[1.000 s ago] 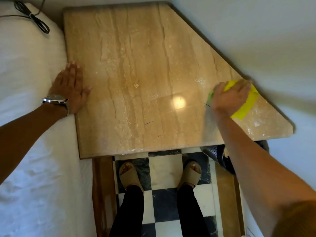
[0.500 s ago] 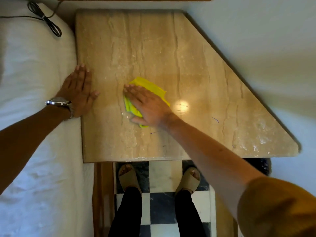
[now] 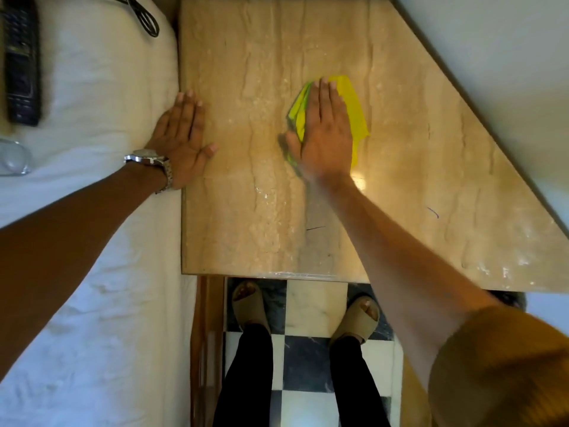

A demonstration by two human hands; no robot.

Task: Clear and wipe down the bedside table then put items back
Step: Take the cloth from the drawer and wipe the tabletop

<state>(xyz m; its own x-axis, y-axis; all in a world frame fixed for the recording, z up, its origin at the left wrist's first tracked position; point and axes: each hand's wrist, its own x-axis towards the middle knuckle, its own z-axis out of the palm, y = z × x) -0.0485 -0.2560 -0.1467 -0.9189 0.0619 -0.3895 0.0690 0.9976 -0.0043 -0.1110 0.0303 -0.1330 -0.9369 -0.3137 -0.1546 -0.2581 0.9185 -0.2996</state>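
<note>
**Two flat hands, one cloth at mid-tabletop**

Far left, a dark remote (image 3: 21, 60) lies on the bed (image 3: 92, 272), well apart from the work. The left hand (image 3: 181, 140) rests open and flat across the left edge of the tabletop (image 3: 246, 226), holding nothing. The right hand (image 3: 326, 137) presses straight fingers on the yellow cloth (image 3: 354, 106) near the tabletop's middle. The cloth's long axis runs near-to-far, along the fingers. Pale specks (image 3: 505, 269) dot the near right corner, rightward of the cloth and nearer the person. The next stroke likely sweeps that way, and the right hand is the closer one.
</note>
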